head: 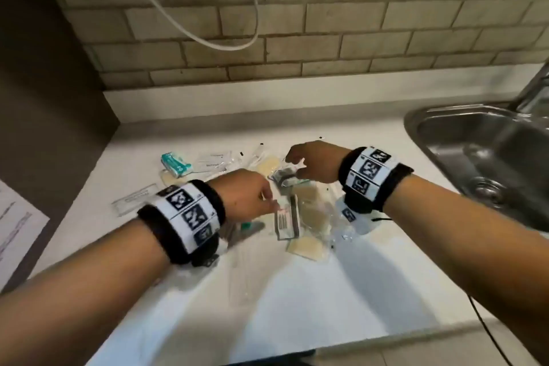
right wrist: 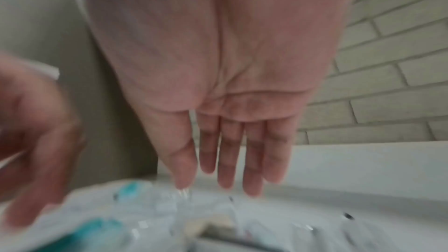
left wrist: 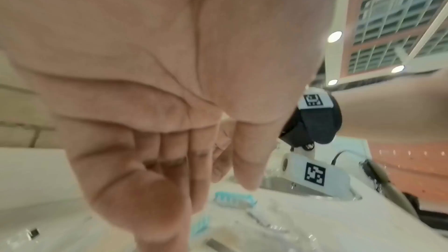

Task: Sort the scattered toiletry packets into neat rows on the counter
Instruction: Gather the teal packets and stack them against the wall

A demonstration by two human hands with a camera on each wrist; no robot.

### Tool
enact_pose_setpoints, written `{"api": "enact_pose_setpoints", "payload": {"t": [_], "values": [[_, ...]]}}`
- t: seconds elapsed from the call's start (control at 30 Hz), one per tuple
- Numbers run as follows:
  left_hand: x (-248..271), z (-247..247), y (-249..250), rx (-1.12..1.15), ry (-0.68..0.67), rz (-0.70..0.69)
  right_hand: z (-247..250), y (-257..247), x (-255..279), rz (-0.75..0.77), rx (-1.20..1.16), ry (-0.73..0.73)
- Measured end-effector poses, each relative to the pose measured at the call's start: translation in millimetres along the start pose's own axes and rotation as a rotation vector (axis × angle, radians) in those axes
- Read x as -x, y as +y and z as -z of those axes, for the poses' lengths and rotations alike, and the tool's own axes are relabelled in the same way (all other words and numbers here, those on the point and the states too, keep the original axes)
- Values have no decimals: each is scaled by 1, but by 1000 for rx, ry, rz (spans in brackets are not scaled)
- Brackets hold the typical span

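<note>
Scattered toiletry packets lie in a loose heap mid-counter (head: 297, 300): a teal packet (head: 175, 165), white sachets (head: 214, 162), beige pads (head: 306, 248), a barcode-labelled packet (head: 286, 220) and a dark packet (head: 282, 177). My left hand (head: 269, 200) reaches in from the left, its fingertips at the top edge of the barcode packet. In the left wrist view the left hand (left wrist: 201, 179) points its fingers down, holding nothing. My right hand (head: 292, 165) hovers over the dark packet. The blurred right wrist view shows the right hand (right wrist: 230, 179) with straight fingers just above clear wrappers.
A steel sink (head: 475, 142) is set into the counter at the right. A brown panel (head: 44, 98) bounds the left side, with a printed sheet (head: 15, 223) below it. A long clear packet (head: 135, 197) lies apart at the left. A hose (head: 208, 36) hangs on the brick wall.
</note>
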State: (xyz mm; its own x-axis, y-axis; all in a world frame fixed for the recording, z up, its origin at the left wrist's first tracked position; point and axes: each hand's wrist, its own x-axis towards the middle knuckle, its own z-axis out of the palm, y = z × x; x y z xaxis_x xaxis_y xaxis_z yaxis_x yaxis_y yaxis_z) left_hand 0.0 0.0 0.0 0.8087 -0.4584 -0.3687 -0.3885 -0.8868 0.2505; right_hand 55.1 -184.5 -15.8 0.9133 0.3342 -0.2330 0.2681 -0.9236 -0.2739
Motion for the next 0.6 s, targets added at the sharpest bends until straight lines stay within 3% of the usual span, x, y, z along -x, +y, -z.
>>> {"api": "enact_pose_setpoints", "payload": {"t": [0.2, 0.4, 0.5, 0.6], "values": [[-71, -32, 38, 86, 8, 214, -21, 22, -31, -29, 166, -129], [-91, -33, 42, 130, -46, 305, -25, 49, -39, 32, 196, -7], [-99, -16, 45, 145, 4, 287, -10, 73, -33, -74, -62, 137], [-113, 0, 53, 167, 119, 259, 2, 106, -29, -220, -124, 250]]}}
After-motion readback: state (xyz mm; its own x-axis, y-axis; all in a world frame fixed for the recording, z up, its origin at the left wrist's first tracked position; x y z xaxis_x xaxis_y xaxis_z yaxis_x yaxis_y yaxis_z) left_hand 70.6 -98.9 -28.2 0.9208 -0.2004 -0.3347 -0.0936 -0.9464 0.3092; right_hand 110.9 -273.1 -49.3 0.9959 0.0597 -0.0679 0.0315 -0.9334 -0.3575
